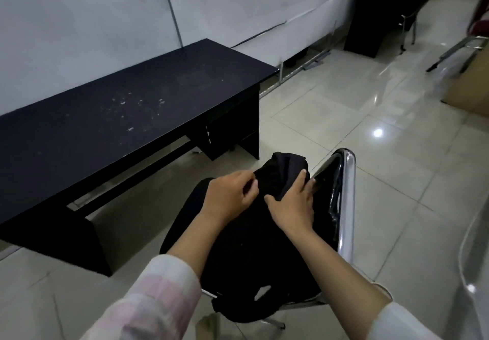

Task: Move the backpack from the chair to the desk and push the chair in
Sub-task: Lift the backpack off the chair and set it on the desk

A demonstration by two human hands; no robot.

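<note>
A black backpack (254,247) lies on the seat of a chair with a chrome frame (348,196), standing a short way out from a long black desk (111,112). My left hand (230,196) is curled at the top of the backpack, fingers pinching the fabric or a strap near its upper left. Over the upper right of the bag lies my right hand (292,202), fingers spread and pressing on the fabric beside the chair's black backrest (325,194). The desk top is bare and scuffed.
A white wall runs behind the desk. Farther along the wall stands a second black desk (381,14) with a metal chair. A cardboard box (468,88) and metal legs stand at the right. Glossy tile floor lies between the chair and the desk.
</note>
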